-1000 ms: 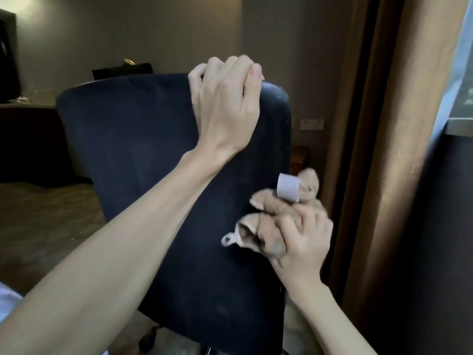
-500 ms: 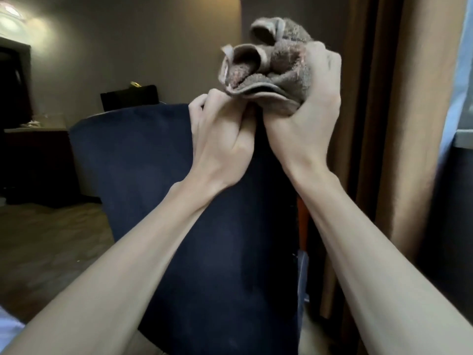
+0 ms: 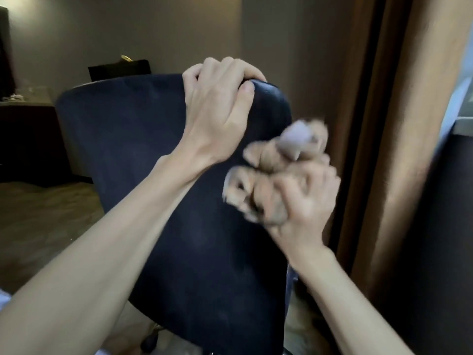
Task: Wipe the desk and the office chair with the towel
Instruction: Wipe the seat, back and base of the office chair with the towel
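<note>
The dark blue back of the office chair (image 3: 143, 160) fills the middle of the view, tilted toward me. My left hand (image 3: 217, 108) grips its top right edge, fingers curled over the rim. My right hand (image 3: 304, 203) is shut on a bunched beige towel (image 3: 266, 175) with a pale label, pressed against the right side of the chair back below my left hand. The towel and right hand are blurred by motion. The desk is not clearly in view.
A brown curtain (image 3: 399, 124) hangs close on the right, with a window edge (image 3: 460, 98) behind it. A dark cabinet (image 3: 25, 139) stands at the far left, and a black object (image 3: 117, 69) shows behind the chair. A chair caster (image 3: 151, 340) is visible low down.
My right hand has swept the towel from the top edge of the chair back down to its right side. My left hand has kept its grip on the top.
</note>
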Motion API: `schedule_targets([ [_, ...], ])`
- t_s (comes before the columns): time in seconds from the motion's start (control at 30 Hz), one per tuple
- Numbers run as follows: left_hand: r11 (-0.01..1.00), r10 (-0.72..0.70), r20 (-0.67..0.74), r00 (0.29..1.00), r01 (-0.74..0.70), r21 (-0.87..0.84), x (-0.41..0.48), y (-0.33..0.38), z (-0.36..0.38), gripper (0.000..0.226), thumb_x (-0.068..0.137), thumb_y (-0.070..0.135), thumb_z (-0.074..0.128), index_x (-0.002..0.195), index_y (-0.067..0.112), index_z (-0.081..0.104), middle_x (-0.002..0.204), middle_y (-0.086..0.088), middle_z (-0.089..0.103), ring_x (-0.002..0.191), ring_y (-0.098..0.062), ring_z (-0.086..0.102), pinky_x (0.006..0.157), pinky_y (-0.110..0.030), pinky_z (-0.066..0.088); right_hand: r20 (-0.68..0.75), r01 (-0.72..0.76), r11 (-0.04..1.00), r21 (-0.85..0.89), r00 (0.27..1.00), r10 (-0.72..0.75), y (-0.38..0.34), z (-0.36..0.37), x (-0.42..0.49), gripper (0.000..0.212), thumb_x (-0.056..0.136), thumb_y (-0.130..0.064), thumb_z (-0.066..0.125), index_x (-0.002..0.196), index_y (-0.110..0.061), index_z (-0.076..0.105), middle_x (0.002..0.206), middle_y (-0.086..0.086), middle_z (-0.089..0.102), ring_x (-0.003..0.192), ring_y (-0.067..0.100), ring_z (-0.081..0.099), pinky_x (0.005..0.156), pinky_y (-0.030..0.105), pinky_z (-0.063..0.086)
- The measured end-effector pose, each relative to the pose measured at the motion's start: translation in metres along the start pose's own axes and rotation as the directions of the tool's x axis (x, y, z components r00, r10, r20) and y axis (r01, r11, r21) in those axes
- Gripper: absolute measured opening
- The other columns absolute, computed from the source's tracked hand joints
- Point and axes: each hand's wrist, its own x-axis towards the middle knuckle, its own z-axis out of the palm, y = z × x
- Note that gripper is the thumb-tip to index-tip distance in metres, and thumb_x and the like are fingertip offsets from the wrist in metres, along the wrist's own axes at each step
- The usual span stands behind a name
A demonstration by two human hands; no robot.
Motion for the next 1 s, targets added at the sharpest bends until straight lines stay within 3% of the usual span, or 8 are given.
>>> schedule_targets([
  [0.13,0.999,-0.035,-0.022,0.999,0.035,-0.005,0.001,0.012,0.003,0.027,0.101,0.014,0.043,0.106,0.021,0.069,0.105,0.011,0.067,0.103,-0.008,0.051,0.105,-0.027,0.021,0.304,-0.058,0.998,0.011,0.951,0.052,0.008,-0.038,-0.108,0.023,0.093,-0.031,0.060,0.081,-0.013,0.067,0.085,0.014,0.058,0.079,0.035,0.056,0.071,0.040,0.034],
  [0.23,0.999,-0.043,0.005,0.999,0.043,-0.030,0.000,0.021,0.001,0.028,0.102,0.014,0.043,0.107,0.023,0.069,0.105,0.012,0.068,0.104,-0.008,0.051,0.106,-0.029,0.022,0.557,-0.035,0.998,0.056,0.831,-0.002,0.022,-0.076,-0.158,0.033,0.082,-0.048,0.076,0.089,-0.018,0.066,0.098,0.004,0.059,0.086,0.029,0.055,0.073,0.036,0.035],
  [0.3,0.999,-0.042,0.029,0.999,0.043,-0.023,0.000,0.025,0.000,0.029,0.102,0.015,0.042,0.109,0.024,0.069,0.106,0.012,0.067,0.105,-0.009,0.051,0.107,-0.031,0.023,0.651,-0.047,0.998,0.042,0.759,0.008,0.030,-0.097,-0.166,0.037,0.082,-0.056,0.070,0.089,-0.020,0.065,0.105,-0.003,0.057,0.084,0.028,0.057,0.069,0.036,0.039],
  [0.5,0.998,-0.033,-0.005,0.999,0.033,0.046,-0.001,0.027,0.007,0.028,0.103,0.018,0.042,0.110,0.022,0.068,0.107,0.010,0.067,0.105,-0.014,0.052,0.105,-0.028,0.022,0.316,-0.105,0.991,0.083,0.946,0.074,0.039,-0.088,-0.051,0.040,0.083,-0.042,0.076,0.114,-0.016,0.075,0.121,0.011,0.065,0.104,0.036,0.064,0.082,0.049,0.050],
  [0.63,0.995,0.003,-0.055,0.998,0.003,0.104,-0.005,0.022,0.011,0.025,0.104,0.018,0.044,0.110,0.017,0.068,0.107,0.007,0.067,0.104,-0.019,0.053,0.104,-0.030,0.024,0.123,-0.083,0.996,0.013,0.989,0.081,0.028,-0.047,0.031,0.053,0.090,-0.062,0.061,0.120,-0.019,0.069,0.130,0.011,0.058,0.111,0.033,0.056,0.089,0.043,0.044],
  [0.77,0.996,-0.006,-0.090,0.996,0.014,0.093,-0.005,0.013,0.012,0.024,0.104,0.020,0.043,0.108,0.018,0.067,0.105,0.009,0.067,0.103,-0.016,0.053,0.106,-0.033,0.027,0.208,-0.122,0.988,0.098,0.973,0.099,0.020,-0.028,-0.047,0.038,0.091,-0.053,0.070,0.111,-0.020,0.067,0.116,0.014,0.060,0.095,0.034,0.056,0.076,0.044,0.042],
  [0.87,0.994,-0.028,-0.146,0.989,0.043,0.103,-0.008,0.010,0.012,0.025,0.103,0.019,0.043,0.106,0.016,0.067,0.104,0.008,0.067,0.102,-0.015,0.053,0.107,-0.033,0.028,0.461,-0.167,0.982,0.088,0.881,0.108,0.027,-0.057,-0.161,0.039,0.081,-0.035,0.086,0.112,-0.027,0.066,0.118,0.006,0.056,0.095,0.032,0.057,0.074,0.043,0.044],
  [1.0,0.988,-0.033,-0.189,0.981,0.061,0.145,-0.013,0.015,0.012,0.025,0.106,0.023,0.043,0.109,0.012,0.065,0.106,0.004,0.065,0.107,-0.020,0.053,0.110,-0.036,0.029,0.650,-0.106,0.992,0.070,0.759,0.036,0.037,-0.087,-0.196,0.048,0.079,-0.066,0.077,0.097,-0.022,0.070,0.114,0.009,0.059,0.089,0.035,0.060,0.071,0.041,0.042],
])
